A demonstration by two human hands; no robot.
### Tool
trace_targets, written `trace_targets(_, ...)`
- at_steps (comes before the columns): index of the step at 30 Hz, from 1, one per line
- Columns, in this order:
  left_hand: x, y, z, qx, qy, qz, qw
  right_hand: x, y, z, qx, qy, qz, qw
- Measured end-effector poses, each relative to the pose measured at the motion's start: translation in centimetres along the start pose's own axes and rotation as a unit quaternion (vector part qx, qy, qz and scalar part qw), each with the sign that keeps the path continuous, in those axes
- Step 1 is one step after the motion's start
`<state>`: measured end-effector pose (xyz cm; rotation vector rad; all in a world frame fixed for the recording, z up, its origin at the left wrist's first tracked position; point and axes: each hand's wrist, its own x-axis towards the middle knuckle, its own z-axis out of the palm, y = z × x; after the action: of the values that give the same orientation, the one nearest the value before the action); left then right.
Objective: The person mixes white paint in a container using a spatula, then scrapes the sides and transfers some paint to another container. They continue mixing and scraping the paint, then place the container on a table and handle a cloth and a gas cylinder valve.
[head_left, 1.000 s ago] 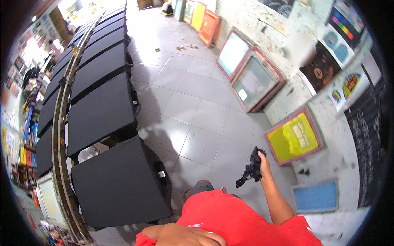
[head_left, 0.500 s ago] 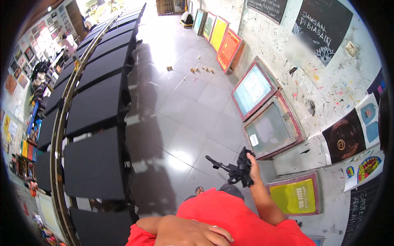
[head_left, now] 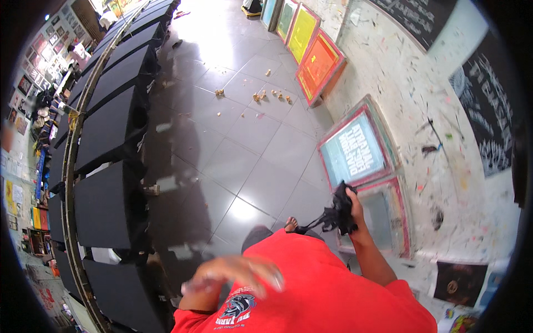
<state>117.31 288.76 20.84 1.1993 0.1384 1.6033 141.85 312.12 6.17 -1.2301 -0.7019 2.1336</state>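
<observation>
My right hand point(head_left: 356, 212) grips a bunched black cloth point(head_left: 338, 215) with a strap trailing toward my foot point(head_left: 291, 225). It is held beside two framed screens propped at the right wall, a light blue one point(head_left: 350, 145) and a greyer one point(head_left: 383, 216) partly behind it. My left hand point(head_left: 236, 275) hovers over the front of my red shirt point(head_left: 294, 283), fingers loosely bent and apart, blurred by motion, with nothing visible in them.
A long row of black-covered platens point(head_left: 108, 205) on a rail point(head_left: 71, 183) runs along my left. More coloured screens point(head_left: 302, 39) lean on the right wall. Small brown scraps point(head_left: 261, 95) lie on the tiled floor point(head_left: 255, 139) ahead. A person point(head_left: 78, 54) is at the far left.
The view has moved forward along the platens, and the wall screens slide closer. My left hand has lifted from my chest and spread. My right hand still carries the black cloth.
</observation>
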Motion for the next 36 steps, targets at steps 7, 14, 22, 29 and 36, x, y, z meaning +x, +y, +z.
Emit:
trace_targets(7, -8.4, -7.0, -28.2, 0.221, 0.635, -0.194, 0.715, 22.6, -12.6, 18.3, -0.085, -0.127, 0.054, 0.987)
trace_targets(14, -17.8, -11.5, -53.4, 0.175, 0.628, -0.593, 0.472, 45.9, -15.7, 26.3, -0.095, -0.055, 0.019, 0.994)
trace_targets(22, 5.1, 3.9, -79.2, 0.28, 0.65, -0.385, 0.592, 64.6, -24.0, 28.2, -0.06, 0.117, -0.029, 0.991)
trace_targets(29, 42.0, 2.1, -104.3, 0.333, 0.488, -0.341, 0.731, 84.8, -33.5, 34.0, -0.053, 0.106, 0.032, 0.992)
trace_targets(36, 45.8, 3.0, -118.5, 0.334, 0.568, -0.414, 0.628, 103.0, -52.7, 46.2, -0.117, 0.076, -0.059, 0.989)
